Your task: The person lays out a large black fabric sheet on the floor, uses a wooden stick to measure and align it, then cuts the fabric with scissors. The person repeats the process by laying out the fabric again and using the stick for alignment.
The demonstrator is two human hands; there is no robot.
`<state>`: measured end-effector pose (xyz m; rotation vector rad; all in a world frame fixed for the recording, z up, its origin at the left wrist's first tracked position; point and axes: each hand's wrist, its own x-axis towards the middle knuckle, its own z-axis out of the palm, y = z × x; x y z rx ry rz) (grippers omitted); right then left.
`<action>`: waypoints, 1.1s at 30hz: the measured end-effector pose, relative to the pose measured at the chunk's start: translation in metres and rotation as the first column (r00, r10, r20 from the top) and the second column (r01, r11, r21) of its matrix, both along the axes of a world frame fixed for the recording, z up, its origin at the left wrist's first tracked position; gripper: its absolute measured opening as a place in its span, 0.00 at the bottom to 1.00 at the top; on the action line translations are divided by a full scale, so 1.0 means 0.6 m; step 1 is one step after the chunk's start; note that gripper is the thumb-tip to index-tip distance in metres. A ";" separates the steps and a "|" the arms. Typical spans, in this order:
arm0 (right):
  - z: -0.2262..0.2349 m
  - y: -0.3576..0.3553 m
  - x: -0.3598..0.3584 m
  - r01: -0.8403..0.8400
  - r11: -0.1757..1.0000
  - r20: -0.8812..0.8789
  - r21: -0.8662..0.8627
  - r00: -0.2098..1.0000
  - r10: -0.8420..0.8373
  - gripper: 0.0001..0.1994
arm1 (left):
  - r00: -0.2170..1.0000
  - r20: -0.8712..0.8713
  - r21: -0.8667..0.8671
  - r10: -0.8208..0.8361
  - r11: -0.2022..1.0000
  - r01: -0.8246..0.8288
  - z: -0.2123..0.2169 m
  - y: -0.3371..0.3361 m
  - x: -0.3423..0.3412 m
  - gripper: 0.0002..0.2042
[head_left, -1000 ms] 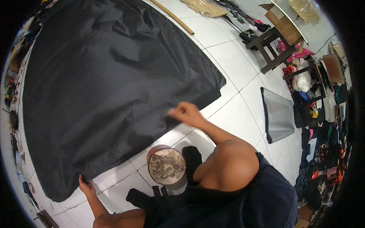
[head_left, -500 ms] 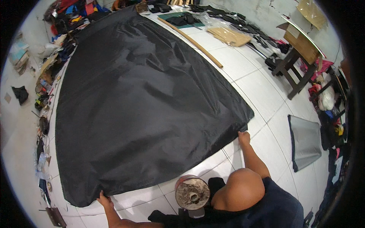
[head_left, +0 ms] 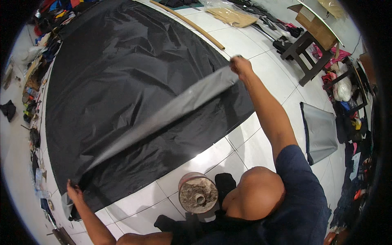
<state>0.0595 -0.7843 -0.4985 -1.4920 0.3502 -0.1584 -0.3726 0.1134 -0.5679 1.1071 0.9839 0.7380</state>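
A large sheet of black fabric (head_left: 122, 81) is spread over the floor in front of me, its surface creased. Its near edge is lifted and folded back, so a long strip of the grey underside (head_left: 163, 116) shows slantwise between my hands. My right hand (head_left: 241, 68) grips this edge at the far right, arm stretched out over the sheet. At the near left corner, my left hand (head_left: 74, 192) pinches the same edge, with a bit of grey underside hanging below it. The left fingertips are slightly blurred.
A round, dirt-stained stand or pot (head_left: 198, 192) stands near my bent knee (head_left: 261, 196). Beyond the sheet lies a long cardboard tube (head_left: 192, 26). A folded grey piece (head_left: 320, 132) and a dark wooden stool (head_left: 308, 55) are at right. Clutter lines the left wall.
Both hands have raised the near edge and carried it away from me, the right hand farther. The grey underside has come into view, and my view has shifted.
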 end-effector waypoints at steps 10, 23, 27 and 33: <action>0.180 -0.064 -0.059 -0.047 0.962 0.612 0.269 0.779 -0.134 0.11 | 0.977 -0.002 0.634 -0.212 0.755 0.165 0.041 0.051 -0.112 0.16; -0.302 -0.173 -0.267 0.338 0.831 -0.236 -0.442 0.850 -0.472 0.10 | 0.933 -0.359 -0.015 0.006 1.000 -0.012 -0.217 -0.231 -0.132 0.35; -0.308 -0.162 -0.270 0.265 0.752 -0.197 -0.604 0.865 -0.463 0.12 | 0.805 -0.559 0.145 0.198 0.979 -0.141 -0.177 -0.281 -0.110 0.35; -0.296 -0.185 -0.250 0.191 0.573 -0.183 -0.797 0.827 -0.531 0.13 | 0.759 -0.649 0.038 0.057 0.998 -0.042 -0.221 -0.262 -0.116 0.26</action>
